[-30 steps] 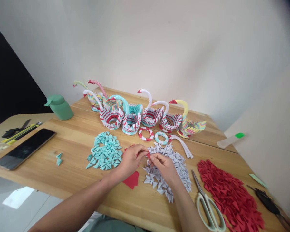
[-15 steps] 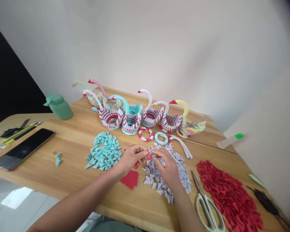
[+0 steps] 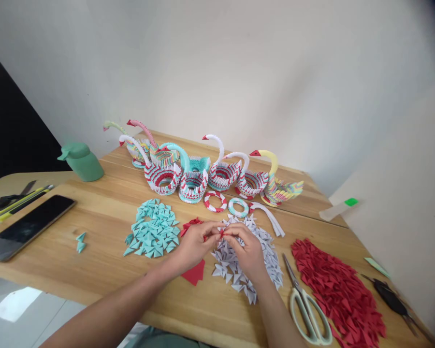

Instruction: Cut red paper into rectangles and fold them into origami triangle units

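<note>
My left hand (image 3: pixel 194 244) and my right hand (image 3: pixel 244 249) meet over the wooden table (image 3: pixel 105 212), fingertips pinched together on a small red paper piece (image 3: pixel 221 233). Under my right hand lies a heap of white folded paper triangles (image 3: pixel 266 251). A pile of teal triangles (image 3: pixel 152 229) lies left of my left hand. Flat red paper sheets (image 3: pixel 195 273) lie beneath my left wrist, and a few loose red pieces (image 3: pixel 188 225) sit just beyond my left fingers.
A row of modular paper swans (image 3: pixel 203 171) stands at the back, with two paper rings (image 3: pixel 214 200) and a white curved neck (image 3: pixel 270 217) in front. Scissors (image 3: pixel 304 304) and a red triangle heap (image 3: pixel 337 290) lie right. A phone (image 3: pixel 25 227), green dispenser (image 3: pixel 80 162) and tools (image 3: pixel 10 200) sit left.
Both hands stay together on the red piece; the fingers have closed in tighter around it. The view has shifted slightly, moving everything a little left in frame.
</note>
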`<state>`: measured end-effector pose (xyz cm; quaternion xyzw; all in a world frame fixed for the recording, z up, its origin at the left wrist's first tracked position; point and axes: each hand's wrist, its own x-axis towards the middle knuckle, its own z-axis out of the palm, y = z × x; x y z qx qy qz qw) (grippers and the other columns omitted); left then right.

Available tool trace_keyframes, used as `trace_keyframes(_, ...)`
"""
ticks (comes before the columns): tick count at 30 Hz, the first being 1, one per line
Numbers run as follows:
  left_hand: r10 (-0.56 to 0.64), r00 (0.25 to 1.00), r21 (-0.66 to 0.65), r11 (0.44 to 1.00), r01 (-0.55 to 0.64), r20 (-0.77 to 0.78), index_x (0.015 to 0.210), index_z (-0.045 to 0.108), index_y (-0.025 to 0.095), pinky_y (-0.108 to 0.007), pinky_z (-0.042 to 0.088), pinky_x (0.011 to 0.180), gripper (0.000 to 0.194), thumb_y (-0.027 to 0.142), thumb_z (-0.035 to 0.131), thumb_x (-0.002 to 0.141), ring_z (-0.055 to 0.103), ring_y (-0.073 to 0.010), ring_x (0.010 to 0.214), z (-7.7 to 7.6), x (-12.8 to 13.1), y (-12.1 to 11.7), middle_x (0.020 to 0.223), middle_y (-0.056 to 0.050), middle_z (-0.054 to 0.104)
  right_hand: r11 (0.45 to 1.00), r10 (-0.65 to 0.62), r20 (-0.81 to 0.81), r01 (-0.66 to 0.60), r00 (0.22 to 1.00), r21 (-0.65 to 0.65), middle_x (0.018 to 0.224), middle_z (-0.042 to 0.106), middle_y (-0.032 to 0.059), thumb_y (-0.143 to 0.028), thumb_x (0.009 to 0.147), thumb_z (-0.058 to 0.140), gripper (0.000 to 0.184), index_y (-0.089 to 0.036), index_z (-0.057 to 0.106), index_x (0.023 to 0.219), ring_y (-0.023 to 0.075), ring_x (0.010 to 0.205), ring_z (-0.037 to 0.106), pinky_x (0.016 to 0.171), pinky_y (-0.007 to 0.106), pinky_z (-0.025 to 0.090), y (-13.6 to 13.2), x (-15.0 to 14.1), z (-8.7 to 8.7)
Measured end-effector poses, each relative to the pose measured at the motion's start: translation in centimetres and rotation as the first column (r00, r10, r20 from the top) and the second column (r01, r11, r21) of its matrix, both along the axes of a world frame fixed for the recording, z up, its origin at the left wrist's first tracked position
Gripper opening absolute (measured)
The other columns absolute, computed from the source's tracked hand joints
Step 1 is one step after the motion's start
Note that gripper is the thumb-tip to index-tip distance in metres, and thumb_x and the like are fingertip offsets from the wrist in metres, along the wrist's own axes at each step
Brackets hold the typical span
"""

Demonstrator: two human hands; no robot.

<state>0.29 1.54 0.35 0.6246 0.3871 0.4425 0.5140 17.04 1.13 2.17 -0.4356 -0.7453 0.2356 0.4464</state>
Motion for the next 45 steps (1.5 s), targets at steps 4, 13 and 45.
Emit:
trace_keyframes(4, 0.033, 0.993, 0.080, 0.996, -0.023, -0.116, 0.117, 0.054, 0.016, -0.023, 0.046, 0.072, 0.034, 0.018, 0.050, 0.083, 0.059, -0.0132, 0.072, 0.3, -0.1, -0.3, 0.076, 0.000, 0.064, 0.990, -0.018, -0.014, 0.016, 1.000, -0.140, 0.079, 0.066, 0.0025, -0.027, 0.084, 0.059, 0.010, -0.021, 0.064, 0.078, 0.0177, 0.075, 0.061, 0.073, 0.029, 0.047, -0.2, -0.1, -0.1)
trace_keyframes(13, 0.034, 0.992, 0.101, 0.995, -0.022, -0.124, 0.121, 0.051, 0.017, -0.024, 0.045, 0.073, 0.037, 0.015, 0.049, 0.084, 0.059, -0.0131, 0.073, 0.3, -0.1, -0.4, 0.076, 0.000, 0.063, 0.966, -0.024, -0.071, 0.005, 0.997, -0.260, 0.085, 0.067, 0.0030, -0.028, 0.084, 0.060, 0.015, -0.021, 0.067, 0.094, 0.0180, 0.079, 0.062, 0.074, 0.028, 0.048, -0.2, -0.1, -0.5)
trace_keyframes(45, 0.017, 0.980, 0.180, 0.983, 0.019, -0.196, 0.125, 0.052, 0.021, -0.024, 0.045, 0.078, 0.039, 0.018, 0.050, 0.086, 0.061, -0.0147, 0.080, 0.6, -0.2, -0.6, 0.085, -0.002, 0.067, 0.961, 0.016, -0.071, -0.035, 0.997, -0.276, 0.079, 0.067, 0.0018, -0.032, 0.084, 0.060, 0.014, -0.022, 0.070, 0.085, 0.0175, 0.075, 0.062, 0.072, 0.027, 0.048, 0.0, 0.7, -0.2)
